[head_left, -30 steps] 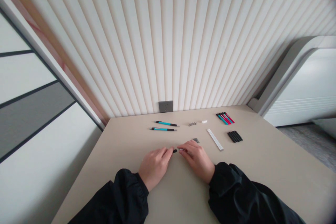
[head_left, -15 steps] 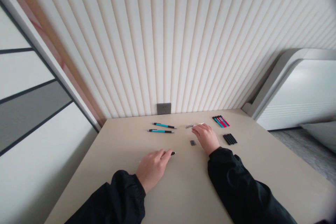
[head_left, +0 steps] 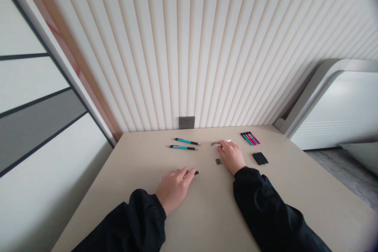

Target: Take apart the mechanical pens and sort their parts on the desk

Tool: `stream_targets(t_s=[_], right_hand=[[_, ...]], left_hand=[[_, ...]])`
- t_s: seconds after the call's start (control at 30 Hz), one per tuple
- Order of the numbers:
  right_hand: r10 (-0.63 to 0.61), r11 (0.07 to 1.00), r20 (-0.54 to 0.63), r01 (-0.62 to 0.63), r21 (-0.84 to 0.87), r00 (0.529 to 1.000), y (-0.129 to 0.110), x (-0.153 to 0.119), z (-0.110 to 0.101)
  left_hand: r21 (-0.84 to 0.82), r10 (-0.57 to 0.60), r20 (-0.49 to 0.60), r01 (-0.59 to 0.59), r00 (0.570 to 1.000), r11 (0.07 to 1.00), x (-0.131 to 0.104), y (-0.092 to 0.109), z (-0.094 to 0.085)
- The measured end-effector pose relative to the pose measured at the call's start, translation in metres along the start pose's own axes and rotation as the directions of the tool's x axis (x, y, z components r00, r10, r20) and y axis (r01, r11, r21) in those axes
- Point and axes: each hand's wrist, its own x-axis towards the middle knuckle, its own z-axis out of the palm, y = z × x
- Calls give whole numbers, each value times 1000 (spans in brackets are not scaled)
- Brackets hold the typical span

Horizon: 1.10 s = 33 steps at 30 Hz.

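Note:
My left hand (head_left: 174,189) is closed around a slim pen piece, whose black tip (head_left: 197,173) sticks out past the fingers; the rest is hidden by the hand. My right hand (head_left: 232,156) rests low over the table with its fingers curled and fingertips together; whatever is between them is too small to name. Just beyond these fingertips lie small silvery springs (head_left: 214,143) and a partly covered white piece (head_left: 228,140). Below them is a little group of dark grey parts (head_left: 218,161).
Two blue-and-black pens (head_left: 183,147) lie at the back left. On the right are a row of blue and red pen barrels (head_left: 250,138) and several black tubes (head_left: 260,158). A ribbed wall with a socket (head_left: 186,122) borders the table (head_left: 201,220).
The view has shifted slightly, so the table things appear a little further right. My right fingertips are lower by the small parts. The left hand keeps its hold on the pen piece.

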Motion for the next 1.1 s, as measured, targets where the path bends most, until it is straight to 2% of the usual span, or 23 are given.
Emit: stream_targets(t_s=[0.27,0.4,0.47,0.6,0.7,0.83,0.97,1.1], right_hand=[[21,996,-36,-24,-90,999,-6,8,9],[34,996,-57,-39,-77,998,-7,9,4],[-3,1000,-96,0,-30,995,-11,5,-2],[-164,968,-162,191,166,973,-32,-18,-17],[-253,902,-106,274,334,962,-55,-41,-23],[-377,826,14,330,457,926,-74,-58,-24],[-407,816,81,323,480,910,-74,-58,-20],[-392,828,95,306,470,915,-70,-56,-17]], left_hand=[[-13,-14,-16,14,1000,1000,1,1,-1],[-14,-19,-19,18,1000,1000,2,1,-3],[-16,-25,-34,25,999,1000,2,1,-3],[-30,-31,-67,29,997,999,2,1,-3],[-37,-30,-75,27,997,999,1,2,-3],[-38,-13,-101,10,995,999,1,2,-3],[-53,56,-135,-64,989,997,3,3,-8],[-50,66,-120,-72,991,996,4,1,-10]])
